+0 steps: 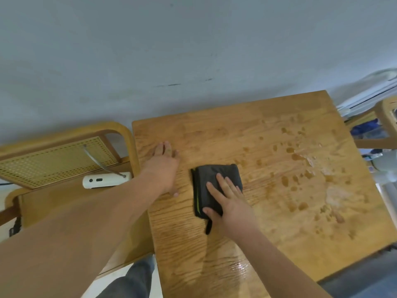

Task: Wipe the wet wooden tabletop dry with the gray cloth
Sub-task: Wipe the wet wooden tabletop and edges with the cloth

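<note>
Left hand (pixel 164 171) flat on tabletop (pixel 182 244), right hand (pixel 229 203) pressing gray cloth (pixel 205 179), fingers (pixel 223 182) straight

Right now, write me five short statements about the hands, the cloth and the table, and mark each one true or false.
1. The right hand presses flat on the cloth. True.
2. The left hand holds a corner of the cloth. False: it rests flat on the bare table, apart from the cloth.
3. Water drops lie on the table to the right of the cloth. True.
4. The cloth is spread out in one layer. False: it is folded into a compact pad.
5. The white device lies on the table. False: it lies on the chair to the left of the table.
</note>
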Demonstrator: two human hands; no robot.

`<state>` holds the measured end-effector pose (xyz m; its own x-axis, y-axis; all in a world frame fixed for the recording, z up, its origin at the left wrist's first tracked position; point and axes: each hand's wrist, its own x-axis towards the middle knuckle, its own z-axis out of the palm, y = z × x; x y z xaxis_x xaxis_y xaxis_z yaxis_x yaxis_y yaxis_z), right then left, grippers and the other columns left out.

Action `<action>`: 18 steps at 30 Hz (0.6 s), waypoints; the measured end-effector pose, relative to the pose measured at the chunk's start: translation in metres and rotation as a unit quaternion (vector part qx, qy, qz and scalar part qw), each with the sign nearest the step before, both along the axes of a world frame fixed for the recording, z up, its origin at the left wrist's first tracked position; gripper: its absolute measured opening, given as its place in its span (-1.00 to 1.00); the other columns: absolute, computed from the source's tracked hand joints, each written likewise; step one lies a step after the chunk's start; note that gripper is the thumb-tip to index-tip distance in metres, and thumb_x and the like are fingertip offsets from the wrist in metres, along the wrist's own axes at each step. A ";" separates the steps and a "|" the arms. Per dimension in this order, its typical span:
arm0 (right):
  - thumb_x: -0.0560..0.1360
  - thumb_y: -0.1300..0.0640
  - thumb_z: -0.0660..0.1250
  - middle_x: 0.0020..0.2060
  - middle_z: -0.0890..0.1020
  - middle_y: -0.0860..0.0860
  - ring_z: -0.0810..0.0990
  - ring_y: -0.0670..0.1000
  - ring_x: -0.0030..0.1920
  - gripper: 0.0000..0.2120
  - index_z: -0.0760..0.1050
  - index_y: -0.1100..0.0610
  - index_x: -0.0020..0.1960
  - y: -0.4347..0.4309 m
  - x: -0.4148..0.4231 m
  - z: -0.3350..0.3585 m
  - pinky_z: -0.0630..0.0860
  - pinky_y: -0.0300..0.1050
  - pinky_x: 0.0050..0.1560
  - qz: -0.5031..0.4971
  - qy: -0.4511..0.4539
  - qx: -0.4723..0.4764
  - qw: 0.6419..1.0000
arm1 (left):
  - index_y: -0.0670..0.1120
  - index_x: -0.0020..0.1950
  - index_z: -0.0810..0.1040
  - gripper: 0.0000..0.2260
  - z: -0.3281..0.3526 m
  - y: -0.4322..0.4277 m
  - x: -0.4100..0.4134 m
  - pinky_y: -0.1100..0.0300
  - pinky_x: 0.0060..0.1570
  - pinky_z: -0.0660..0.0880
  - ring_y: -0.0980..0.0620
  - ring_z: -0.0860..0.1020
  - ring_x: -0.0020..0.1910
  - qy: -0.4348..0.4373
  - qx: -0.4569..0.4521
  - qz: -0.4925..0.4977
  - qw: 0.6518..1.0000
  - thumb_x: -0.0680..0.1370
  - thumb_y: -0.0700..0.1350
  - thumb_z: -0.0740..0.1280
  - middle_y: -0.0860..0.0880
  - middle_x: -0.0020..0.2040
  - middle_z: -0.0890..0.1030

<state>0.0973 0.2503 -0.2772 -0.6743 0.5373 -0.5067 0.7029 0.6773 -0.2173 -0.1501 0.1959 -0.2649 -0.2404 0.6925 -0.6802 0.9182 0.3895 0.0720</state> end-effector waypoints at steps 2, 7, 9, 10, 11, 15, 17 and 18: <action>0.61 -0.33 0.13 0.62 -0.25 -0.18 -0.26 -0.08 0.62 -0.32 -0.05 -0.24 0.63 0.032 -0.015 0.004 -0.15 -0.04 0.61 -0.025 -0.010 -0.014 1.000 | -0.11 0.67 -0.21 0.23 -0.002 0.004 0.000 -0.13 0.61 0.00 -0.28 -0.22 0.63 -0.002 -0.015 0.003 1.000 0.35 0.23 0.60 -0.29 0.62 -0.30; 0.60 -0.36 0.10 0.65 -0.18 -0.09 -0.21 -0.01 0.63 -0.30 -0.03 -0.18 0.65 0.115 -0.065 -0.001 -0.10 0.06 0.62 -0.066 0.004 0.022 0.998 | -0.09 0.67 -0.24 0.25 -0.008 0.009 -0.002 -0.14 0.61 -0.04 -0.26 -0.29 0.61 -0.011 -0.046 0.011 0.999 0.34 0.21 0.60 -0.27 0.61 -0.35; 0.61 -0.36 0.09 0.65 -0.17 -0.06 -0.19 0.02 0.64 -0.30 -0.05 -0.16 0.65 0.145 -0.091 -0.006 -0.08 0.09 0.62 -0.078 -0.002 0.032 0.996 | -0.10 0.66 -0.26 0.24 -0.009 0.012 -0.001 -0.16 0.60 -0.04 -0.28 -0.30 0.61 -0.009 -0.061 0.011 0.998 0.36 0.19 0.60 -0.28 0.61 -0.36; 0.62 -0.35 0.08 0.65 -0.17 -0.04 -0.18 0.04 0.64 -0.30 -0.06 -0.15 0.65 0.155 -0.102 -0.007 -0.07 0.11 0.62 -0.082 -0.008 0.034 0.996 | -0.12 0.66 -0.27 0.24 -0.008 0.014 0.000 -0.17 0.60 -0.04 -0.29 -0.30 0.61 -0.007 -0.070 0.009 0.997 0.37 0.18 0.60 -0.29 0.60 -0.36; 0.62 -0.34 0.06 0.66 -0.16 -0.02 -0.17 0.06 0.64 -0.30 -0.07 -0.14 0.65 0.162 -0.110 -0.009 -0.05 0.12 0.62 -0.083 -0.012 0.038 0.996 | -0.13 0.65 -0.28 0.25 -0.008 0.017 0.002 -0.17 0.60 -0.03 -0.31 -0.29 0.61 -0.002 -0.078 0.007 0.997 0.37 0.17 0.60 -0.31 0.60 -0.36; 0.66 -0.28 -0.01 0.66 -0.17 0.05 -0.16 0.11 0.64 -0.33 -0.13 -0.07 0.66 0.139 -0.108 -0.011 -0.01 0.14 0.61 -0.052 -0.018 0.068 0.996 | -0.17 0.65 -0.27 0.27 -0.010 0.020 0.005 -0.20 0.60 -0.04 -0.34 -0.31 0.59 -0.005 -0.086 0.015 0.996 0.35 0.16 0.62 -0.34 0.59 -0.36; 0.67 -0.28 -0.05 0.65 -0.20 0.04 -0.20 0.10 0.64 -0.34 -0.17 -0.08 0.66 0.107 -0.087 -0.009 -0.04 0.12 0.61 -0.017 -0.013 0.073 0.997 | -0.13 0.66 -0.27 0.27 -0.012 0.014 0.005 -0.18 0.60 -0.08 -0.31 -0.33 0.59 -0.013 -0.072 0.021 0.997 0.33 0.17 0.62 -0.31 0.59 -0.38; 0.67 -0.27 -0.06 0.64 -0.23 0.03 -0.23 0.09 0.63 -0.35 -0.19 -0.09 0.66 0.088 -0.076 -0.007 -0.05 0.11 0.62 0.004 -0.008 0.070 0.997 | -0.09 0.66 -0.25 0.26 -0.014 0.010 0.003 -0.16 0.61 -0.11 -0.27 -0.35 0.60 -0.019 -0.056 0.028 0.998 0.33 0.18 0.62 -0.27 0.60 -0.39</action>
